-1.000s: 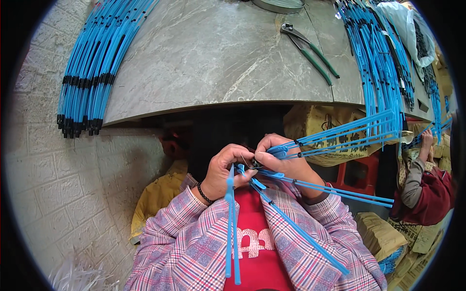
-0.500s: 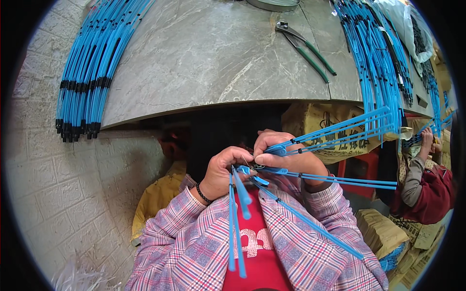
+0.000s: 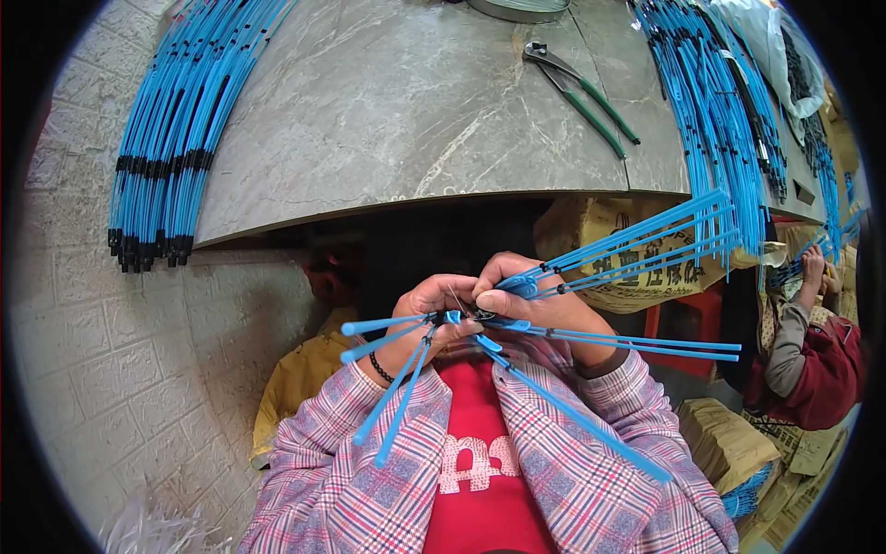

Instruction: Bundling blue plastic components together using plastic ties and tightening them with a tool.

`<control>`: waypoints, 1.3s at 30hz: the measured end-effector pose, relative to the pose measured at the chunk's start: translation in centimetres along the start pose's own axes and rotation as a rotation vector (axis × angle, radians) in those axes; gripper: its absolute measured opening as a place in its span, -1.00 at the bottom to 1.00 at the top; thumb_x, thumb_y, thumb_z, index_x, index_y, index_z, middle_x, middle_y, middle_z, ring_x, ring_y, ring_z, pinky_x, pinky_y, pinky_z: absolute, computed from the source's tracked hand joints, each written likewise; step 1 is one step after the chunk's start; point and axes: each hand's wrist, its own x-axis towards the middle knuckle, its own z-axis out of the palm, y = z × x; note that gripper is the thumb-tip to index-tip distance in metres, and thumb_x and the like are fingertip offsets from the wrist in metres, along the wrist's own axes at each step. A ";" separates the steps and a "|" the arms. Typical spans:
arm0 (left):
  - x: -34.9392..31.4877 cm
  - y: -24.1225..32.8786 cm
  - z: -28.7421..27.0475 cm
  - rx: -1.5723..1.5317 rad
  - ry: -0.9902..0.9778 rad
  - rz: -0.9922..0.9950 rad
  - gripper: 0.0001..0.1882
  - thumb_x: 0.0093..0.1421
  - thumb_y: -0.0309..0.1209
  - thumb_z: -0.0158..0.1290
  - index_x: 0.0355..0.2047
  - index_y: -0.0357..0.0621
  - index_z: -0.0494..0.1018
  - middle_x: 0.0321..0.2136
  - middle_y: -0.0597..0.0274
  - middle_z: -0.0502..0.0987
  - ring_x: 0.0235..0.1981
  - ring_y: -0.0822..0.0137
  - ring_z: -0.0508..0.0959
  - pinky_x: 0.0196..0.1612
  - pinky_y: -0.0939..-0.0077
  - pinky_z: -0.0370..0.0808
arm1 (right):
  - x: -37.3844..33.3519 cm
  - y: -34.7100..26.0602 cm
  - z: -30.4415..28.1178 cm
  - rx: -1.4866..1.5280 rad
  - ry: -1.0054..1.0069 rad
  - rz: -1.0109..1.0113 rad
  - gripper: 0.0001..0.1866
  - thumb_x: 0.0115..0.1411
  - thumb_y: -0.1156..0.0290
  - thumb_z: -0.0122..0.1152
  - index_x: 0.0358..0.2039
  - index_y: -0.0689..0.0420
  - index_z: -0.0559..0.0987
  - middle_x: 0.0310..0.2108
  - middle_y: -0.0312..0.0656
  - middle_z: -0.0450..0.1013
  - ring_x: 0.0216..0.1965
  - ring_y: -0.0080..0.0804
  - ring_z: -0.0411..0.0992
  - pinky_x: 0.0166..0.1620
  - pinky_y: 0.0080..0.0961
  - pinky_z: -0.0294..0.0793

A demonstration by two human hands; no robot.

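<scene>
Both hands meet near the chest. Left hand (image 3: 429,309) and right hand (image 3: 526,300) touch, each pinching blue strips (image 3: 637,242) at a shared knot; long axes fan right and lower left. Pliers (image 3: 581,92) lie far right on the table (image 3: 388,102).

Under the table edge, right of centre: tan printed sack (image 3: 616,242). Lower right: tan paper-wrapped bundles (image 3: 729,445), stacked on the floor.
</scene>
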 end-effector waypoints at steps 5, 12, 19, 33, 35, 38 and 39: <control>-0.1 -0.3 0.1 0.005 -0.006 0.017 -0.53 0.13 -0.42 0.20 0.01 -0.27 0.32 -0.18 0.19 0.51 -0.17 0.47 0.51 -0.11 0.57 0.49 | 0.0 0.3 0.4 0.153 -0.016 0.037 -0.70 0.13 0.32 0.32 -0.24 0.17 0.43 -0.42 -0.29 0.43 -0.36 -0.63 0.39 -0.29 -0.68 0.37; -0.1 0.0 0.2 0.068 0.005 0.010 -0.50 0.12 -0.40 0.21 0.03 -0.28 0.31 -0.18 0.16 0.52 -0.16 0.43 0.53 -0.10 0.53 0.51 | 0.1 1.4 0.6 0.183 0.021 0.004 -0.48 0.08 0.42 0.35 -0.04 0.13 0.25 -0.42 -0.25 0.45 -0.37 -0.62 0.43 -0.30 -0.71 0.40; -0.4 -0.1 -0.5 0.144 -0.003 -0.021 -0.48 0.11 -0.37 0.22 0.05 -0.27 0.33 -0.20 0.19 0.53 -0.20 0.45 0.53 -0.13 0.56 0.50 | -1.0 -0.1 0.3 0.334 -0.041 -0.057 -0.39 -0.06 0.55 0.41 -0.03 0.15 0.27 -0.30 -0.24 0.42 -0.23 -0.56 0.40 -0.15 -0.59 0.43; -0.5 -0.5 -1.2 0.229 -0.145 0.150 -0.66 0.12 -0.42 0.19 -0.11 -0.25 0.43 -0.23 0.19 0.44 -0.23 0.42 0.47 -0.12 0.55 0.43 | -1.2 0.7 -0.4 0.094 -0.161 0.024 -0.55 -0.06 0.38 0.43 -0.20 0.17 0.40 -0.36 -0.28 0.34 -0.27 -0.54 0.39 -0.24 -0.60 0.40; -0.6 -0.3 -1.0 0.167 -0.134 0.097 -0.68 0.12 -0.44 0.19 -0.13 -0.25 0.43 -0.22 0.19 0.44 -0.23 0.42 0.48 -0.12 0.55 0.44 | -1.2 1.0 -0.3 0.014 -0.139 -0.048 -0.62 -0.04 0.32 0.42 -0.29 0.18 0.45 -0.37 -0.25 0.35 -0.31 -0.53 0.39 -0.28 -0.59 0.39; -0.8 0.1 -0.8 0.129 -0.113 0.086 -0.69 0.11 -0.47 0.20 -0.14 -0.25 0.43 -0.23 0.19 0.45 -0.23 0.43 0.48 -0.12 0.55 0.44 | -1.0 1.2 -0.3 -0.114 -0.119 -0.154 -0.65 -0.03 0.29 0.41 -0.33 0.18 0.46 -0.38 -0.23 0.35 -0.33 -0.51 0.38 -0.29 -0.57 0.38; -0.8 0.0 -0.8 0.129 -0.112 0.087 -0.69 0.11 -0.47 0.20 -0.14 -0.25 0.43 -0.23 0.19 0.45 -0.23 0.43 0.48 -0.12 0.55 0.44 | -0.9 1.2 -0.3 -0.178 -0.108 -0.208 -0.66 -0.02 0.27 0.40 -0.35 0.18 0.47 -0.39 -0.22 0.36 -0.34 -0.50 0.38 -0.29 -0.56 0.38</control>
